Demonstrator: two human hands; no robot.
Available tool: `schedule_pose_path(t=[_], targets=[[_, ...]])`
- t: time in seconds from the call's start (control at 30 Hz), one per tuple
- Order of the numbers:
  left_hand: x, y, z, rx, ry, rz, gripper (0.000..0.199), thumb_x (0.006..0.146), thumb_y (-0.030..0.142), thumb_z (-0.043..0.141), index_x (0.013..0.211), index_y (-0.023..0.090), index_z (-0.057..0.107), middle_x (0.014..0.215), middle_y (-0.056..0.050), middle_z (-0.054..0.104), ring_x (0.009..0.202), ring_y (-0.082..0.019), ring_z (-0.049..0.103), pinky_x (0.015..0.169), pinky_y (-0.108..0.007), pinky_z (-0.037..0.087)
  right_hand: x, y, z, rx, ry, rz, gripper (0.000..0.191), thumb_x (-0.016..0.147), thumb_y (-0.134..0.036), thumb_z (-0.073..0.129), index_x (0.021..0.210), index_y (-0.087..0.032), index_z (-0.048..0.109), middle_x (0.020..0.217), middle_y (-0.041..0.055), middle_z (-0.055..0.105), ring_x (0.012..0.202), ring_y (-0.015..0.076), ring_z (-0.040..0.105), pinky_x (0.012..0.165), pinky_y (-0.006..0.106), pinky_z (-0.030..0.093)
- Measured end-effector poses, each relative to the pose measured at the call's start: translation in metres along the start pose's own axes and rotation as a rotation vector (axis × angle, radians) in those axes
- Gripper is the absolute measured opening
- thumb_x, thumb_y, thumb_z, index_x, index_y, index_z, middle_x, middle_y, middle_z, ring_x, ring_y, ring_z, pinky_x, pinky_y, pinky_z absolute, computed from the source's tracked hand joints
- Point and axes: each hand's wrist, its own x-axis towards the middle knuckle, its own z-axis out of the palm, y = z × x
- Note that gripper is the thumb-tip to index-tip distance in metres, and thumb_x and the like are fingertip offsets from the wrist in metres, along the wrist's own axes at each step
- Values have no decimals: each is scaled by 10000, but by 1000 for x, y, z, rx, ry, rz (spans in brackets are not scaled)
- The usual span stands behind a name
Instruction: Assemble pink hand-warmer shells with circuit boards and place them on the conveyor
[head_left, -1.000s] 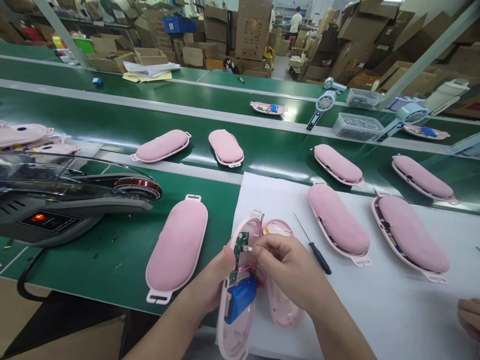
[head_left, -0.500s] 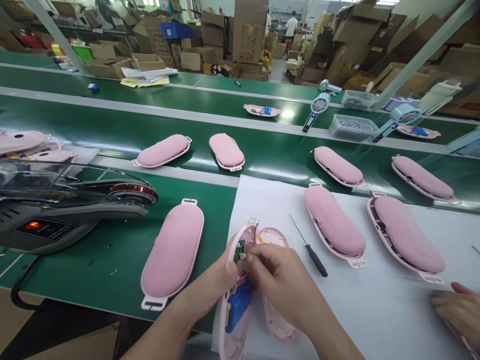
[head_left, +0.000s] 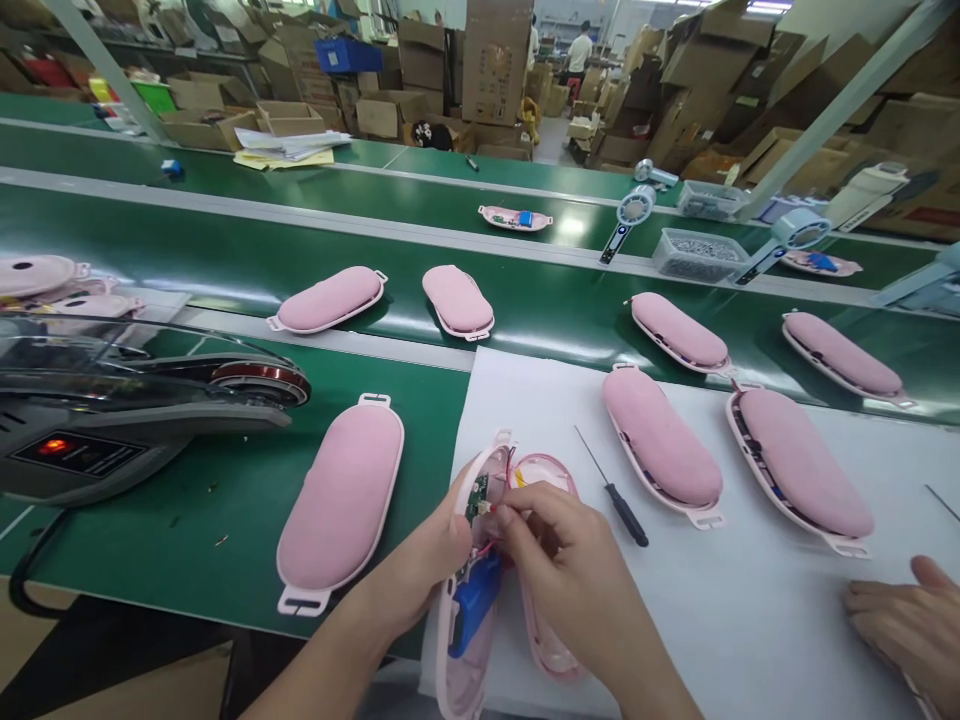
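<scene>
My left hand (head_left: 439, 540) grips a pink plastic shell half (head_left: 455, 660) tilted up on its edge. Inside this shell are a green circuit board (head_left: 477, 492) and a blue battery pack (head_left: 475, 606). Thumb and fingers of my right hand (head_left: 559, 540) pinch a small white wire connector (head_left: 484, 508) with red wire, right at the board. The other pink shell half (head_left: 551, 650) lies open on the white sheet, partly under my right hand, with thin wires by its upper end. A black-handled screwdriver (head_left: 626, 515) rests to the right of my hands.
Padded pink cases (head_left: 341, 505) lie left and right of me; several more sit on the green belt (head_left: 555, 330). A dark machine (head_left: 112, 430) with a red light stands left. Screws fill a clear box (head_left: 697, 255) beyond the belt. Another person's hand (head_left: 911, 625) is at the right edge.
My view has shifted slightly. My right fingers stay pinched on the connector, and red wire now shows more clearly there. The cases on the near belt have crept a little to the right.
</scene>
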Motion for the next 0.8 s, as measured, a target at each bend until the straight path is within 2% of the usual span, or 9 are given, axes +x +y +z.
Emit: schedule_pose_path(t=[0.1, 0.17, 0.27, 0.33, 0.43, 0.5, 0.63, 0.7, 0.8], targets=[[-2, 1, -4, 104, -2, -38, 894, 790, 627, 561, 1508, 250, 183, 1335, -132, 573, 1252, -346, 495, 1106, -453, 308, 2, 0, 1, 22, -43, 46, 203, 861, -235, 464, 705, -206, 591, 674, -16, 587, 622, 132, 501, 570, 236, 355], [-3, 5, -5, 186, -19, -29, 912, 790, 629, 556, 1513, 241, 156, 1415, -134, 497, 1308, -354, 428, 1125, -445, 278, 3, 2, 0, 76, -65, 80, 205, 852, -248, 468, 691, -199, 585, 662, -14, 569, 616, 132, 487, 563, 238, 350], [-2, 11, -4, 259, -120, -16, 918, 808, 621, 537, 1519, 236, 103, 1519, -130, 350, 1372, -341, 338, 1126, -425, 280, 2, 3, -1, 154, -116, 110, 205, 837, -252, 472, 681, -190, 589, 649, -12, 563, 619, 136, 490, 563, 243, 358], [-1, 14, -2, 275, -161, -23, 920, 808, 621, 536, 1519, 239, 94, 1530, -128, 330, 1375, -332, 337, 1114, -423, 301, 2, 3, -3, 169, -142, 115, 206, 829, -232, 467, 666, -187, 585, 644, -13, 566, 621, 136, 496, 561, 244, 359], [0, 12, 1, 251, -110, -19, 886, 803, 621, 546, 1510, 243, 171, 1527, -121, 340, 1360, -328, 360, 1108, -420, 303, 1, 1, -6, 160, -142, 117, 204, 813, -209, 467, 645, -191, 581, 628, -21, 566, 610, 134, 502, 552, 242, 362], [1, 9, 2, 170, -67, -32, 878, 788, 624, 565, 1501, 251, 214, 1516, -123, 359, 1324, -337, 409, 1069, -419, 349, 0, 1, -10, 123, -85, 99, 214, 832, -231, 473, 667, -199, 605, 646, -21, 590, 617, 136, 521, 564, 242, 378], [3, 8, 6, 37, 12, -90, 942, 710, 648, 630, 1489, 276, 252, 1403, -141, 511, 1110, -315, 590, 908, -382, 454, -3, 9, -13, -78, 194, 66, 265, 900, -355, 459, 786, -213, 651, 750, -2, 637, 640, 149, 542, 603, 266, 388], [3, 9, 8, 33, 24, -97, 942, 700, 646, 645, 1484, 287, 266, 1348, -135, 560, 1020, -288, 626, 865, -368, 462, -3, 15, -10, -213, 204, 53, 249, 897, -345, 463, 817, -211, 658, 763, 8, 640, 631, 161, 532, 606, 285, 369], [2, 9, 11, 43, 55, -75, 927, 698, 629, 669, 1473, 281, 300, 1329, -119, 567, 1043, -284, 603, 885, -366, 447, 0, 19, -4, -324, 134, -21, 209, 878, -267, 464, 829, -194, 653, 749, 28, 624, 661, 186, 528, 603, 298, 340]])
